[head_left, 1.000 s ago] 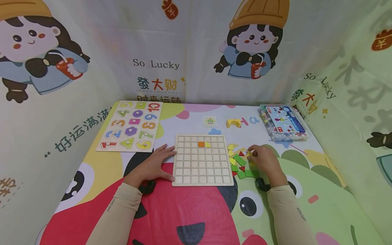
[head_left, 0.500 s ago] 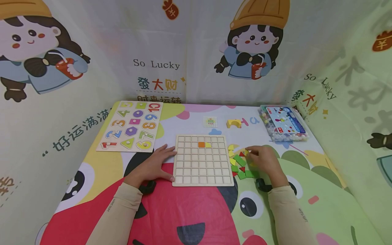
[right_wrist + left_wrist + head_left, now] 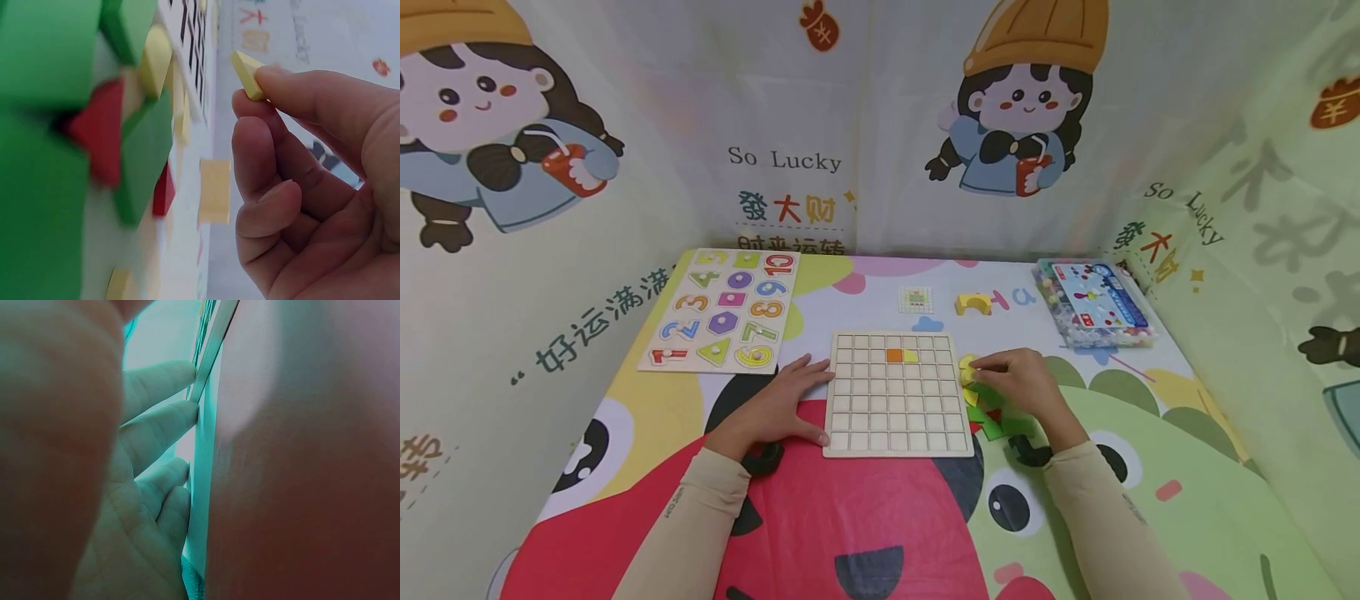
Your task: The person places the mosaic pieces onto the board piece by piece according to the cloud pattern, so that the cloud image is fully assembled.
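A wooden grid board (image 3: 883, 403) lies mid-table, with an orange square tile (image 3: 894, 356) and a yellow tile (image 3: 911, 357) side by side in its upper part. My left hand (image 3: 782, 407) touches the board's left edge with extended fingers; in the left wrist view its fingertips (image 3: 187, 411) meet that edge. Just off the right edge, my right hand (image 3: 1022, 382) pinches a small yellow wooden piece (image 3: 247, 75) between thumb and index finger. Loose green pieces (image 3: 147, 162), red triangles (image 3: 103, 131) and yellow pieces (image 3: 156, 59) lie below it, partly hidden by the hand in the head view.
A number-and-shape puzzle board (image 3: 718, 312) lies at the back left. Behind the grid board are a small pattern card (image 3: 917, 300) and a yellow arch block (image 3: 973, 304). At the back right sits a clear box of beads (image 3: 1093, 302). Printed cloth walls surround the table.
My right hand has moved left towards the grid board and now holds a yellow piece above the pile. My left hand stays at the board's left edge.
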`<state>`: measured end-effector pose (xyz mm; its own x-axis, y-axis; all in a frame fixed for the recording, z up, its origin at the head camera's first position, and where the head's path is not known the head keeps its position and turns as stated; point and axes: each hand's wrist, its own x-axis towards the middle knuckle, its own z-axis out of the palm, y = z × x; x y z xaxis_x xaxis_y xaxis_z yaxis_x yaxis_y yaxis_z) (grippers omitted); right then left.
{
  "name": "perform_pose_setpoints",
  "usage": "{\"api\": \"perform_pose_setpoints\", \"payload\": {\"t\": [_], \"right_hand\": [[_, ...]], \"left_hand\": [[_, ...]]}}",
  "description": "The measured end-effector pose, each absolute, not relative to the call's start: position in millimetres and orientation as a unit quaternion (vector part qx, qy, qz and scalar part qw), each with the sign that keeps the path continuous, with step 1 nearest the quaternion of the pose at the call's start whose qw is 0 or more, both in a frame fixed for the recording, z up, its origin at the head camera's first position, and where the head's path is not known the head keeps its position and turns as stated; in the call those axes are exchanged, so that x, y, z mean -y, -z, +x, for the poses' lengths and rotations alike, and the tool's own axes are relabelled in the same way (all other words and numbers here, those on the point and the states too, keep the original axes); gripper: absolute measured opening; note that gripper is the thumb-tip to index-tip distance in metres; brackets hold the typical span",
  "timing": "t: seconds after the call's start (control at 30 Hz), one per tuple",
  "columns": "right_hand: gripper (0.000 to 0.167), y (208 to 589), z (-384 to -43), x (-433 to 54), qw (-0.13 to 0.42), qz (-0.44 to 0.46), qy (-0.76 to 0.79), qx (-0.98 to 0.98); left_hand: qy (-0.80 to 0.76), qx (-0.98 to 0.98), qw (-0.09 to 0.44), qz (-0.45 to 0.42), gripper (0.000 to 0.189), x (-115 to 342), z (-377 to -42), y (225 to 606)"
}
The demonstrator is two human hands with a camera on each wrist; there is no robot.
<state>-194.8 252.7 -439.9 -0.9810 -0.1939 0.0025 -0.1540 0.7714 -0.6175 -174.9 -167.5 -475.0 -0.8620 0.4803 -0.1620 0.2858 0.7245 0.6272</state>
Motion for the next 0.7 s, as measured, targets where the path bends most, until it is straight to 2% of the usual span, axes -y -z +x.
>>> {"api": "perform_pose_setpoints", "payload": {"t": [0.43,0.7], "right_hand": [[0.014,438.5,-220.4,-205.9,0.084,-0.168,0.306,-0.933],[0.014,438.6,-227.4,-190.4,0.1,-0.16,0.309,-0.932]], "left_hand": [[-0.307,-0.915,0.158,0.208,0.108,167.6,-173.3,478.2],[-0.31,-0.914,0.154,0.209,0.108,166.9,-173.1,477.7]]}}
